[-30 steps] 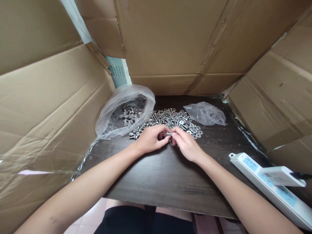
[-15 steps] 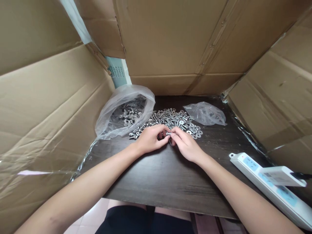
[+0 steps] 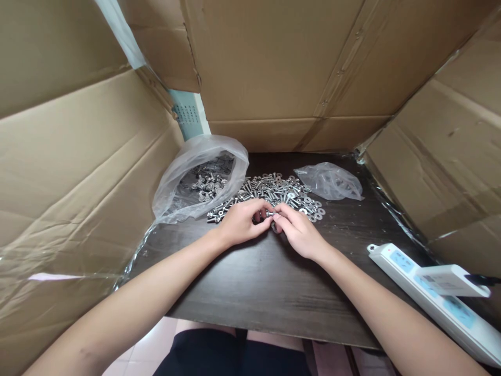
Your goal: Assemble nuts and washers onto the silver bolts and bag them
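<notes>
A small silvery bolt (image 3: 269,213) sits between my two hands, partly covered by fingers. My left hand (image 3: 246,222) curls around its head side, thumb and fingers closed on it. From the other side, the fingertips of my right hand (image 3: 295,227) pinch its end; whether a nut or washer is on it is hidden. Just behind the hands spreads a loose pile of bolts, nuts and washers (image 3: 274,189) on the dark table (image 3: 250,282). Flat washers (image 3: 319,213) lie at the pile's right edge.
On the left, an open clear plastic bag (image 3: 168,193) holds assembled bolts with washers. Another crumpled plastic bag (image 3: 332,181) lies back right. A white power strip (image 3: 434,303) with a plugged-in adapter runs along the right. Cardboard walls (image 3: 282,68) enclose the table on three sides.
Both hands keep nearly the same place and hold on the bolt, with only slight finger movement. The whole view has shifted a little.
</notes>
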`<state>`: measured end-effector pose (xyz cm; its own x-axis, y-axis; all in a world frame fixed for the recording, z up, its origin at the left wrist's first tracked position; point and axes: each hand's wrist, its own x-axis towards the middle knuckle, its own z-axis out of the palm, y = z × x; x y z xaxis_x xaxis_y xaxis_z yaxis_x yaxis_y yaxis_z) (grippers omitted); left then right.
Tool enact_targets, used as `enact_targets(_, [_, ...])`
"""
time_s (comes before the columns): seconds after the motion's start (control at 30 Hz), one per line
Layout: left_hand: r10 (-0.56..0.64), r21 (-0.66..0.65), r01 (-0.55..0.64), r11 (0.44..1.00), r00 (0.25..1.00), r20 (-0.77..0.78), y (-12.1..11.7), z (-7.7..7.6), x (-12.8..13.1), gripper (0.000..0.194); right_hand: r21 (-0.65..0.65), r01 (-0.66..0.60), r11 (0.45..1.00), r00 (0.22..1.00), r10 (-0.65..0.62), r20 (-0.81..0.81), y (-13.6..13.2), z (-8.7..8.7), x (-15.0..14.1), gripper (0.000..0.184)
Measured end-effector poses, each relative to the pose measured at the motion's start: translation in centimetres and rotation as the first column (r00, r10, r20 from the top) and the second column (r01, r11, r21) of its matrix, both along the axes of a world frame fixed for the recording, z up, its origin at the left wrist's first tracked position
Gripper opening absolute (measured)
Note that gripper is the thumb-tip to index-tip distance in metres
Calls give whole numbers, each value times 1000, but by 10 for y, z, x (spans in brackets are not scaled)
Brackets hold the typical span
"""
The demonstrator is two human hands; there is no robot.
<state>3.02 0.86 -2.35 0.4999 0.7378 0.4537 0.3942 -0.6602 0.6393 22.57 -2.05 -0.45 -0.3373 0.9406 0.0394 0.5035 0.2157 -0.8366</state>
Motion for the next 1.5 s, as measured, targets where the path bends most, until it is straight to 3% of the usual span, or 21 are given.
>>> enact_targets(0.63, [-19,13,18,1000,1000,10,1,-2,0,16,93,-26,995,999,21,49,2,-8,0,37])
enact_targets(1.1, [-16,15,16,1000,1000,-4,1,-1,0,15,52,-38,998,998,36,44,2,-4,1,29])
enact_targets(1.5, [-15,9,15,1000,1000,20,1,-1,0,16,111,-40,993,997,32,70,2,-8,1,37])
